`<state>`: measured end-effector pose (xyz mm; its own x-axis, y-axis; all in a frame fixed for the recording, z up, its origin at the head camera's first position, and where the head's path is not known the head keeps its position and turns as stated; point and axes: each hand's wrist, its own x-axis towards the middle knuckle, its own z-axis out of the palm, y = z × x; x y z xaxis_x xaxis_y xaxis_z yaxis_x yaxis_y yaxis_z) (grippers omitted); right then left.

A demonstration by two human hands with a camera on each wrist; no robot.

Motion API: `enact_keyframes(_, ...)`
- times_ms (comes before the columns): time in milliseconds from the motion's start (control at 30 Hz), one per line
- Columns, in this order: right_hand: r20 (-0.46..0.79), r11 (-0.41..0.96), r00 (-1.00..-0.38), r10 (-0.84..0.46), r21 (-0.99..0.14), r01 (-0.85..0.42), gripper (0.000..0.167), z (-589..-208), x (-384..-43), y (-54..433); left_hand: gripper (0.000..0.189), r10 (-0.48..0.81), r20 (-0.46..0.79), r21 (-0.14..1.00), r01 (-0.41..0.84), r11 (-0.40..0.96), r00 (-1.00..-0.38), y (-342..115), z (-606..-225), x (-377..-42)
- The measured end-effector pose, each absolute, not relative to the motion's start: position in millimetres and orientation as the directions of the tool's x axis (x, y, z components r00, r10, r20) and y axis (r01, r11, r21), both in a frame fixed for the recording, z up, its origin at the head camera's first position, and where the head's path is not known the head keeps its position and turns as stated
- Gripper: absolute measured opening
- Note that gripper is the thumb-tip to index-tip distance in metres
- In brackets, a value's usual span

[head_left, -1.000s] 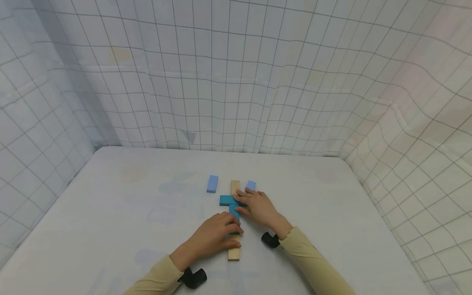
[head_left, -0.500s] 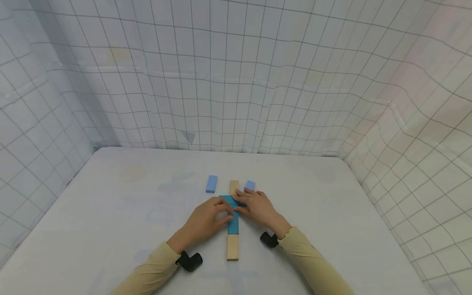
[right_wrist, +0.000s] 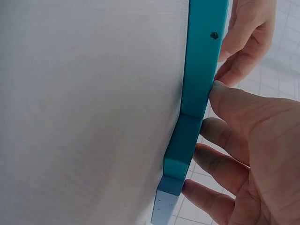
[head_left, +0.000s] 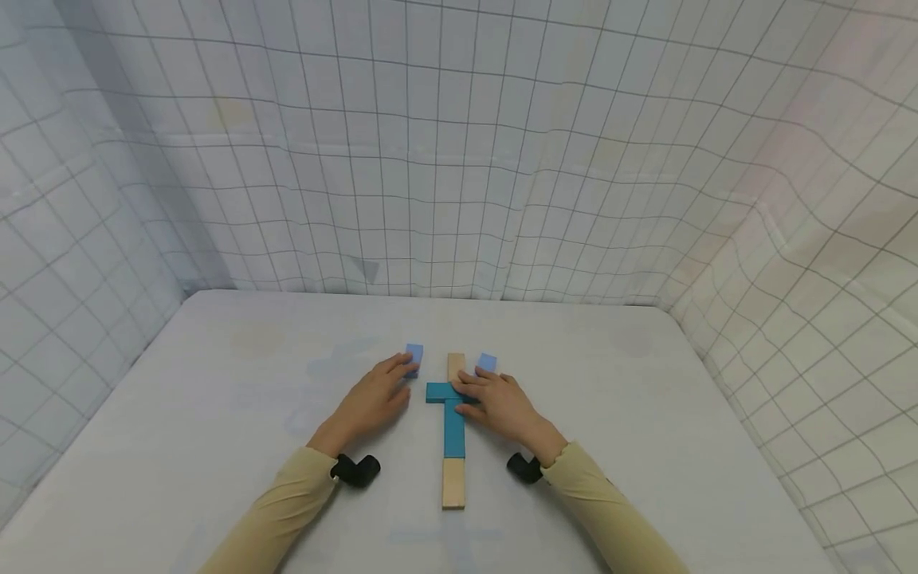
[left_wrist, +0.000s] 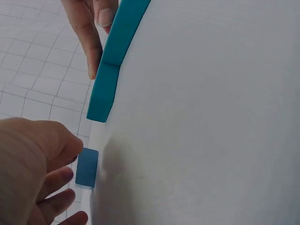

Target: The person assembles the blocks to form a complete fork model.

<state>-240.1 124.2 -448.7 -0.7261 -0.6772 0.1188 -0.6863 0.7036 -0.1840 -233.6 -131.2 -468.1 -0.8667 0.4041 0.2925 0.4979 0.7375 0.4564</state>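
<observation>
My left hand [head_left: 367, 405] is at the light blue block [head_left: 415, 349] left of the laid-out row, its fingertips overlapping the block in the head view. In the left wrist view, thumb and loosely bent fingers stand beside that block [left_wrist: 87, 167]. My right hand [head_left: 500, 405] rests with spread fingers on the teal crosswise block [head_left: 438, 391], hiding its right part; the thumb touches the teal lengthwise block [head_left: 454, 432]. A plain wooden block [head_left: 453, 483] continues the line at the near end, another wooden block [head_left: 455, 363] at the far end.
A second light blue block [head_left: 488, 361] lies just beyond my right fingertips. Everything lies flat on a white table [head_left: 602, 375], with gridded white curtains [head_left: 459, 159] behind and on both sides. A black wrist camera [head_left: 357, 471] sits under each forearm.
My left hand has left the near wooden and teal blocks and moved away and to the left, reaching the left light blue block. The right hand has stayed in place.
</observation>
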Motion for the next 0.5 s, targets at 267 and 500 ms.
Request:
enact_keyframes(267,0.112,0.7,-0.726,-0.679,-0.2,-0.685,0.049,-449,-239,125,0.046,0.408,0.213,0.515,0.457,0.725,-0.888,-125,-470,-230)
enact_keyframes(500,0.114,0.704,-0.733,-0.671,-0.214,-0.677,0.049,-448,-239,124,0.047,0.422,0.285,0.447,0.509,0.736,-0.861,-120,-472,-228)
